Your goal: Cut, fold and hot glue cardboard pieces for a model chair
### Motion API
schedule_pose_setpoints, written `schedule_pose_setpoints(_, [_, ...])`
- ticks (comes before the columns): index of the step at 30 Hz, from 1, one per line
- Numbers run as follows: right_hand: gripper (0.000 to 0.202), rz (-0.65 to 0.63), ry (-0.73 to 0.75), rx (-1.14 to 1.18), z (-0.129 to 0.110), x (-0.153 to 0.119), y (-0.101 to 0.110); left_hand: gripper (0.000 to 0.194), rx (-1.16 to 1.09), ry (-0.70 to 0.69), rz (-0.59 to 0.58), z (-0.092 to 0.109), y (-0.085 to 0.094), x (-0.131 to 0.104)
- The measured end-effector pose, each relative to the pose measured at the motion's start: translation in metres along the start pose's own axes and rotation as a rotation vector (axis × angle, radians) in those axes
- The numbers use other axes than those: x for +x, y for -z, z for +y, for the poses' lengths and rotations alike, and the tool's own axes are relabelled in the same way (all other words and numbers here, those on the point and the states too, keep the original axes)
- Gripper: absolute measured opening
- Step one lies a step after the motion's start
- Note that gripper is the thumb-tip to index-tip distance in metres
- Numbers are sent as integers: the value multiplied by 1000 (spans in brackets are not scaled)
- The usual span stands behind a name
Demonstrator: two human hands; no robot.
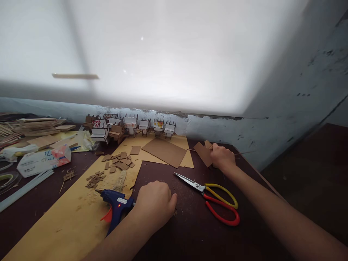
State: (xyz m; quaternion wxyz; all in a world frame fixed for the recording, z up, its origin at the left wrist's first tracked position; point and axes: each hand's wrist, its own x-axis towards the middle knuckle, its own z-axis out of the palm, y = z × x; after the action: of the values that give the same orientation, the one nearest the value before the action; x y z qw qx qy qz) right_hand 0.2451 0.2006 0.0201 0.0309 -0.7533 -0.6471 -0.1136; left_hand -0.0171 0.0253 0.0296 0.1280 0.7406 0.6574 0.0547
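My right hand (223,157) is closed at the right of the table, its fingers on a small light-brown cardboard piece (208,144). Beside and partly behind those fingers lies a larger brown cardboard piece (202,154). My left hand (154,200) is a loose fist over the table with the thumb to the right; whatever its curled fingers hold, if anything, is hidden. Just left of it lies a blue glue gun (115,201) with an orange trigger and a lit red light. Between my hands rest scissors (209,194) with red and yellow handles, blades pointing up-left.
A yellow paper sheet (67,214) bears small cardboard cut-offs (122,163) and a large cardboard sheet (165,152). Several miniature cardboard chairs (130,123) stand along the wall. At left are stacked wood strips (38,125), glue sticks (29,188) and a tape roll (7,179).
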Motion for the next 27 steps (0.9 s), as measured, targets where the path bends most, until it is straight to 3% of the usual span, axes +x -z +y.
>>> schedule_pose_setpoints(6, [27, 84, 1, 101, 11, -4, 19, 40, -8, -2, -6, 2, 1, 1])
schedule_pose_setpoints(11, [27, 97, -58, 184, 43, 11, 34, 38, -26, -12, 12, 2, 1, -1])
schedule_pose_setpoints(16, [31, 40, -105, 272, 69, 14, 34, 42, -79, -10, 26, 0, -1, 1])
schedule_pose_setpoints(21, [25, -34, -49, 366, 68, -30, 49, 46, -171, -18, 49, -1, -5, 4])
schedule_pose_setpoints(23, [45, -104, 61, 432, 62, -59, 57, 41, -222, -19, 74, -1, -6, 5])
schedule_pose_setpoints(27, [52, -268, 327, 550, 42, -117, 65, 33, -376, -33, 151, 1, -7, 5])
